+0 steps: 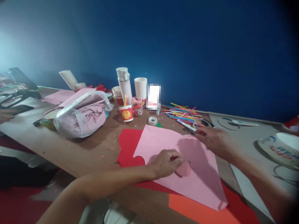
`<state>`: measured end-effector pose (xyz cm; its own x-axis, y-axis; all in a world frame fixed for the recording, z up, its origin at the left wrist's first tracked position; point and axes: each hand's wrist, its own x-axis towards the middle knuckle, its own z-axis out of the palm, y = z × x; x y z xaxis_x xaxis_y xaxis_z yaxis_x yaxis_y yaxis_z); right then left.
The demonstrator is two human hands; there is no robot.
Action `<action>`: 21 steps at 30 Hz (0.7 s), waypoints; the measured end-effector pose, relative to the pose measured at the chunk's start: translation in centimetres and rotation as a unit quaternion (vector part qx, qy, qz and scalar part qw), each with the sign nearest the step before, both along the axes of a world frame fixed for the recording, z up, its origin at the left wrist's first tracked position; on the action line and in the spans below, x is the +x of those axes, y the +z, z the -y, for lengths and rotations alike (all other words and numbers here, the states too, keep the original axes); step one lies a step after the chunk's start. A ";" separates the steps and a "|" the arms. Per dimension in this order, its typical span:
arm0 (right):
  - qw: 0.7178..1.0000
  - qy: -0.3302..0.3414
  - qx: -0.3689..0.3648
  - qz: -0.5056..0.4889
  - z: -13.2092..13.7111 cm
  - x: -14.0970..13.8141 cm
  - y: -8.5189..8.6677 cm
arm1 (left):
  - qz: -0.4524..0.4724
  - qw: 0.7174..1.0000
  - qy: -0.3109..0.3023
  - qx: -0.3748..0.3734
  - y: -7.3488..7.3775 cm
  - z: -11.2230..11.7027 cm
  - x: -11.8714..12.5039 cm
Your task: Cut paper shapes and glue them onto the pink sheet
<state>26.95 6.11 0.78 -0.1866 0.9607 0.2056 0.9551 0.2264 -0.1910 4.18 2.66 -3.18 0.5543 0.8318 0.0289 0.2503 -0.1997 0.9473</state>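
My left hand (167,163) rests over a large pink paper sheet (151,141), its thumb and fingers pinched on a small rounded piece of pink paper (184,170). Beyond the sheet's right edge, my right hand (213,139) is closed at the near end of a white pen with a purplish tip (186,125); its fingertips are partly hidden. A dark flat object lies just under the pen. Red paper (130,140) and orange paper (191,208) stick out from beneath the pink sheet.
Colourful sticks (182,112) lie by the blue wall. Behind the sheet stand a tape roll (153,120), a red paper cup (126,114), a flask (125,88) and stacked cups (140,88). A plastic bag of pink material (81,119) sits left; a bucket (277,149) stands right. Another person's hand (7,115) is far left.
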 end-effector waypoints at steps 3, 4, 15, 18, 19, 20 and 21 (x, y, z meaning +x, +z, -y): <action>0.969 0.112 -0.154 -0.159 2.1 -4.3 0.9 | 0.047 0.996 0.056 -0.047 0.2 -0.8 -0.9; 0.958 0.126 -0.187 -0.179 2.7 -5.6 0.9 | 0.058 0.994 0.071 -0.052 0.2 -1.1 -1.2; 0.940 0.117 -0.223 -0.229 3.4 -8.7 -3.9 | -0.057 0.975 0.215 0.003 2.5 -1.1 -11.0; 0.936 0.126 -0.233 -0.230 3.2 -8.7 -3.8 | -0.177 0.935 0.307 0.020 3.4 -3.3 -16.1; 0.937 0.132 -0.235 -0.222 3.1 -8.8 -3.6 | -0.192 0.932 0.308 -0.022 3.4 -4.2 -17.5; 0.939 0.139 -0.234 -0.212 3.0 -9.0 -3.4 | -0.194 0.932 0.304 -0.049 3.4 -4.9 -18.7; 0.941 0.147 -0.230 -0.198 3.0 -9.3 -3.0 | -0.193 0.932 0.300 -0.067 3.2 -5.6 -19.6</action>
